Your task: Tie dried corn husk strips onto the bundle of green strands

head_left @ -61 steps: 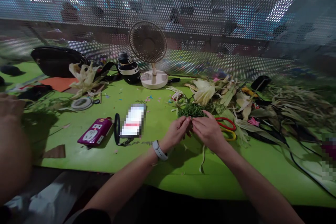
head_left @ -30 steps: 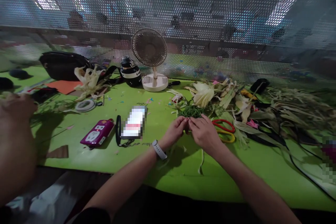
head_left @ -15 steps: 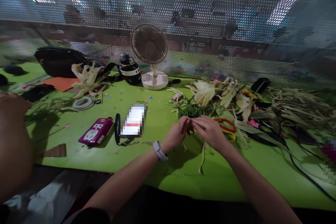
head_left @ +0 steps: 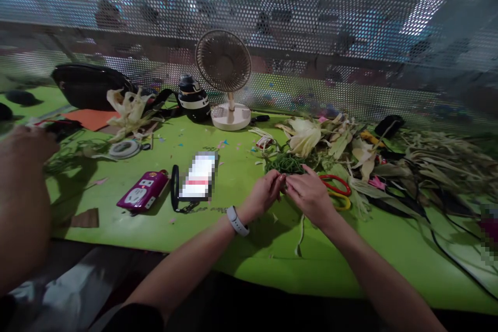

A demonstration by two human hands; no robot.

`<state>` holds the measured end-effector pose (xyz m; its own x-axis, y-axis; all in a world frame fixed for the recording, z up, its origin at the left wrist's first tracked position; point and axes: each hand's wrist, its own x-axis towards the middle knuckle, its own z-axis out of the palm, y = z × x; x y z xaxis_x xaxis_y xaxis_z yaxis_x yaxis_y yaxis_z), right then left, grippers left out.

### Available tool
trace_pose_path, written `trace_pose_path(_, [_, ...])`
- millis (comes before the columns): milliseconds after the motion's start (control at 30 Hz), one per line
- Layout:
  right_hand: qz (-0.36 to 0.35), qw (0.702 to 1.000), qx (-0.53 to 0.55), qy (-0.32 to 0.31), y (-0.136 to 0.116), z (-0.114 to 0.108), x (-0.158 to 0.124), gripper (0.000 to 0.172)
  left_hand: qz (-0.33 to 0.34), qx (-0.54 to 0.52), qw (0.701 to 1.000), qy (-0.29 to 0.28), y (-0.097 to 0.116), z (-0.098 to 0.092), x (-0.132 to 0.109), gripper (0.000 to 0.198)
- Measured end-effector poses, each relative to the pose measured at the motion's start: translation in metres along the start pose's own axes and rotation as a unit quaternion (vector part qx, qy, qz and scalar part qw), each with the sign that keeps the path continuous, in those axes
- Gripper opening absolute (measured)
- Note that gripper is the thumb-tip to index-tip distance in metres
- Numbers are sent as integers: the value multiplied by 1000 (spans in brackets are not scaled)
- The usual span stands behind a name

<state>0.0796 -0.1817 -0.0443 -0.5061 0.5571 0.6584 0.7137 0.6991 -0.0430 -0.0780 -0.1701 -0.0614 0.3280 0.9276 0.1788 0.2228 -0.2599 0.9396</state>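
Note:
My left hand [head_left: 263, 194] and my right hand [head_left: 310, 195] meet over the green table [head_left: 241, 249], fingers curled and pinched together on a small piece I cannot make out. A thin pale husk strip [head_left: 300, 233] trails from under them toward the table's front edge. Just beyond my fingertips lies a bundle of green strands [head_left: 283, 164]. Red and yellow scissors [head_left: 335, 189] lie right beside my right hand. A white watch band [head_left: 234, 220] is on my left wrist.
Dried corn husks [head_left: 307, 135] are heaped at the right. A small fan [head_left: 224, 75], a black bottle [head_left: 192, 98], a phone [head_left: 198, 179], a purple power strip [head_left: 143, 191] and a tape roll [head_left: 123, 149] sit to the left. Another person's arm [head_left: 19, 192] is at far left.
My hands stay pinched together at the same spot, shifting only slightly. The other person's hand at the left moved a little over the table.

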Motion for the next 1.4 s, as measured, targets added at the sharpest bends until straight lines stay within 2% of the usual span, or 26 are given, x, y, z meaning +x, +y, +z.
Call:
trace_pose_path(167, [-14,999,-48,4,-4,2,-2,20,8,25,1000,1,-1,-1,1,31])
trace_pose_path(333, [-45,995,-89,-17,-4,1,-2,24,3,-17,1000,-8,-3,0,1,30])
trace_pose_path(500, [-40,995,-75,-57,-3,-1,-1,27,-23,-54,998,-5,0,-1,1,28])
trace_pose_path(767, [-31,992,-117,-38,-11,0,0,28,-70,-149,986,-4,5,-1,1,31])
trace_pose_path(933, [-18,998,-52,-13,-7,3,-1,29,-83,-198,977,5,4,1,3,32])
trace_pose_path(1067, [46,996,67,28,0,3,0,28,-67,-184,981,1,2,2,2,34])
trace_pose_path(1167, [96,987,117,57,3,2,2,23,-55,-170,984,-6,3,2,0,35])
trace_pose_path(1267, [98,988,115,44,5,3,3,21,-34,-158,987,-2,5,3,-1,34])
trace_pose_path(1400, [63,992,105,8,7,6,1,23,-24,-134,991,5,5,3,-2,34])
